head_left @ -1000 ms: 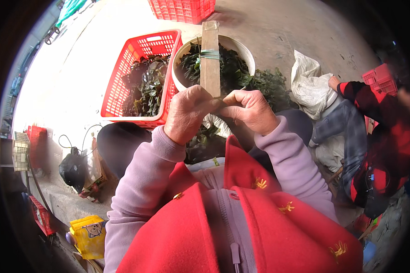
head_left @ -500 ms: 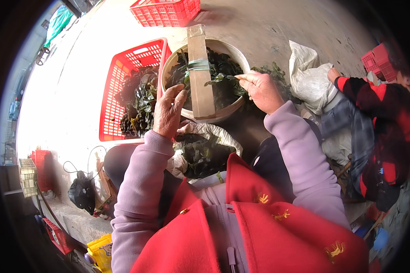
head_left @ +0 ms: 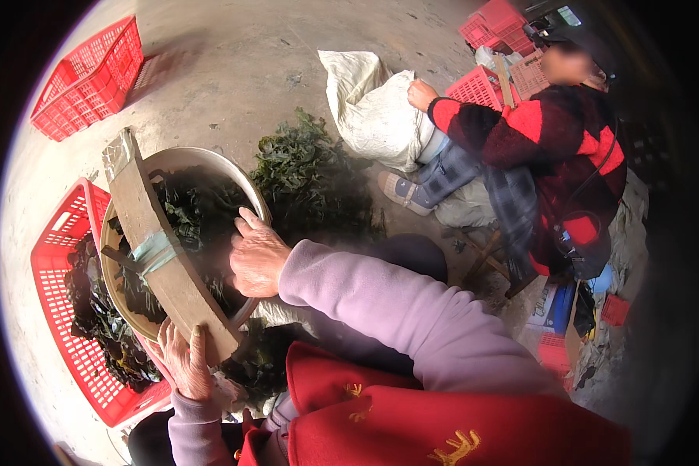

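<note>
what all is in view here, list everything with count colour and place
basin: one, pale metal, centre left, filled with dark green leaves
plank: one, brown wood with a pale green band, lying across the basin
crates: red, one beside the basin at left holding leaves, one at top left, several more at top right
leaf pile: one, dark green, on the ground right of the basin
sack: one, white, top centre
other person: one, red and black jacket, seated at right
left hand: at the plank's near end, touching it
right hand: on the basin's right rim, over the leaves
</note>
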The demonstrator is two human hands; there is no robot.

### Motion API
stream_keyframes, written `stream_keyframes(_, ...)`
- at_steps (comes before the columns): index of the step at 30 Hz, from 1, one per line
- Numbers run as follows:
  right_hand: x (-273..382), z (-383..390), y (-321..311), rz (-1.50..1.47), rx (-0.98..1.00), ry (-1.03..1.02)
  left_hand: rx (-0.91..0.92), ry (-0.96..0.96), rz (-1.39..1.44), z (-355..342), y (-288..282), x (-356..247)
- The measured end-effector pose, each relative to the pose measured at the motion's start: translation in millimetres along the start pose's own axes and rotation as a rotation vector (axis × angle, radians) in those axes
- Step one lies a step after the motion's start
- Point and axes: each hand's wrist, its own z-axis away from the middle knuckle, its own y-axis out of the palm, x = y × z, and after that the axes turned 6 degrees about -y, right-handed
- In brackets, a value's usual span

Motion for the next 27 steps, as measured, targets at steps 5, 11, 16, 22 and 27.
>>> stream_keyframes(5,-1,6,-4,-0.273,0.059,0.064,-0.012,-0.041,0.07,3,-3,-2)
stream_keyframes(11,5,13,-17,0.193,-0.137,0.24,-0.014,0.007,0.067,5,2,7)
stream_keyframes(16,-1,16,-11,-0.021,-0.184,0.126,-0.094,0.266,-0.101,7,11,20)
stream_keyframes(22,-1,20,-16,-0.685,-0.562,0.371,-0.251,0.509,-0.289,12,8,23)
stream_keyframes(27,8,30,-56,-1.133,-0.591,0.243,-0.256,-0.083,0.173,20,6,6)
